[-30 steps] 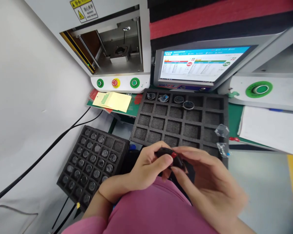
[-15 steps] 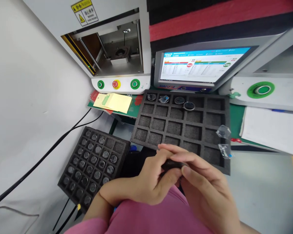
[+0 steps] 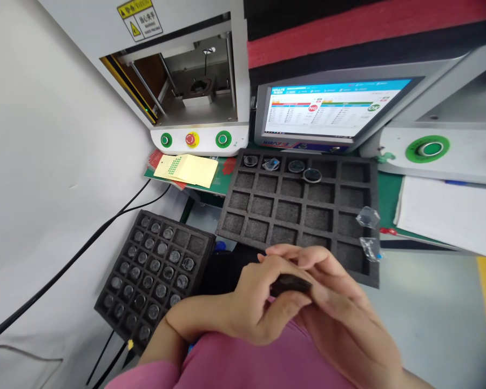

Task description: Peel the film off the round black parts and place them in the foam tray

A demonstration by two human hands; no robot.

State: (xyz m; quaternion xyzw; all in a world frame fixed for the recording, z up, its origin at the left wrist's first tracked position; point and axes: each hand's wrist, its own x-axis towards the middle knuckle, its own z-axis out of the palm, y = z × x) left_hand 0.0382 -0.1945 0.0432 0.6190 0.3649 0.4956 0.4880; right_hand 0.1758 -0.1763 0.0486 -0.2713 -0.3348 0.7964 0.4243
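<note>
Close to my body, a small dark, flat part with a smooth edge (image 3: 290, 284) is held between my two hands. My left hand (image 3: 256, 303) is closed round it, with the thumb along the near side and the fingers over the far side. My right hand (image 3: 350, 319) is closed against the part's right end, its thumb touching it and its fingers bent over my left fingertips. Much of the part is hidden by the fingers. Just beyond the hands lies a dark foam tray (image 3: 303, 203) with round glass-faced pieces (image 3: 311, 175) in its far row.
Clear plastic film scraps (image 3: 368, 217) lie at the tray's right edge. A second foam tray (image 3: 182, 237), lower left, holds many round pieces. Behind stand an open-fronted press (image 3: 198, 132) and a lit monitor (image 3: 328, 111). Yellow card (image 3: 196, 170) and white papers (image 3: 449, 210) flank the tray.
My right thumb has slid right along the dark part, and more of the part's side shows. The right fingers have bent more over the left hand. Trays look unchanged.
</note>
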